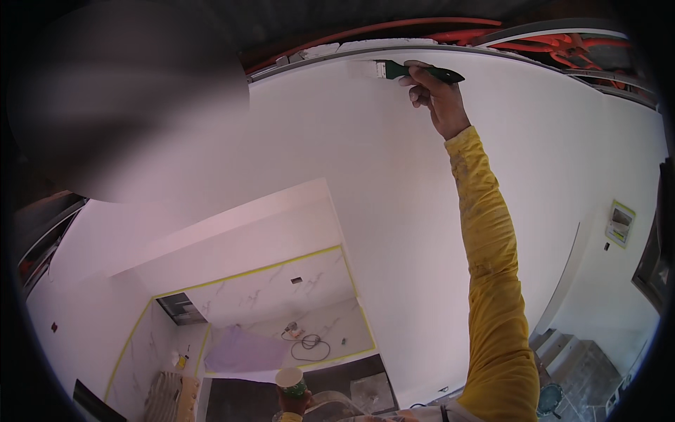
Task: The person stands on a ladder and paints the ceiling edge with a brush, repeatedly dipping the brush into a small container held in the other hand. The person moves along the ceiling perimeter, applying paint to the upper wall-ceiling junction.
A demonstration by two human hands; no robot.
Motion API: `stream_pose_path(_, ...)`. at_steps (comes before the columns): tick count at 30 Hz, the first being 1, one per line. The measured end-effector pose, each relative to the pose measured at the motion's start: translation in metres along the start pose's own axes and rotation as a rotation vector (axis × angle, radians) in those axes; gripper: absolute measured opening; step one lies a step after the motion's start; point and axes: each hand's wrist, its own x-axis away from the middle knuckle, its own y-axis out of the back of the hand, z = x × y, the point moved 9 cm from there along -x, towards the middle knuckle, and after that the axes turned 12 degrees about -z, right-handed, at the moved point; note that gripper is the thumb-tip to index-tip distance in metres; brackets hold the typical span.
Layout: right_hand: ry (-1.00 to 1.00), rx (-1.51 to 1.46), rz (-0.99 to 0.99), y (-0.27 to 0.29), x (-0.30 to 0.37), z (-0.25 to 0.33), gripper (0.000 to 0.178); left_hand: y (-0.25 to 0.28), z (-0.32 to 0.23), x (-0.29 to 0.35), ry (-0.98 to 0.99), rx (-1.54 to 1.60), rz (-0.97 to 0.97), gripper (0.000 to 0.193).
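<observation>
My right hand (443, 98) is raised high and closed around the dark green handle of a paintbrush (401, 70). The white-coated bristles touch the white wall (401, 183) just under its top edge, pointing left. My right arm is stretched up in a stained yellow sleeve. Low in the picture, my left hand (296, 404) grips a green cup (291, 382) whose top looks white; most of its fingers are hidden behind and below it.
Red conduits (394, 27) run above the wall's metal edge. Below left, a recess with a marble-patterned counter (330, 316) is edged in yellow tape and holds a purple sheet (246, 350) and a corded tool (292, 329). Steps (562, 352) lie lower right. A blurred round shape (126, 91) covers the upper left.
</observation>
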Motion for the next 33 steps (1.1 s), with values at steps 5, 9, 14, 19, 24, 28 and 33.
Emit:
stream_pose_path(5,0.186,0.166,-0.139,0.013,0.02,0.023,0.013,-0.002,0.017,-0.004,-0.093,-0.059,-0.044,0.088)
stream_pose_path(9,0.63,0.37,0.058,-0.021,0.065,0.036,0.021,-0.016,0.04,-0.019,-0.068,0.004,-0.043,0.089)
stream_pose_path(14,0.91,0.627,0.07,-0.042,0.076,0.016,0.035,-0.013,0.045,-0.019,-0.013,-0.005,-0.052,0.088)
stream_pose_path(19,0.965,0.815,0.039,-0.048,0.065,0.008,0.038,-0.011,0.031,-0.015,-0.025,0.011,-0.045,0.088)
stream_pose_path(24,0.974,0.902,0.045,-0.056,0.063,0.021,0.03,-0.007,0.019,-0.012,-0.02,-0.033,-0.069,0.089)
stream_pose_path(28,0.554,0.42,-0.071,-0.028,0.037,0.028,0.018,-0.005,0.011,-0.011,-0.079,-0.06,-0.09,0.088)
stream_pose_path(33,0.045,-0.1,-0.128,-0.016,0.007,-0.008,0.019,-0.009,0.028,-0.012,0.013,-0.067,-0.038,0.09)
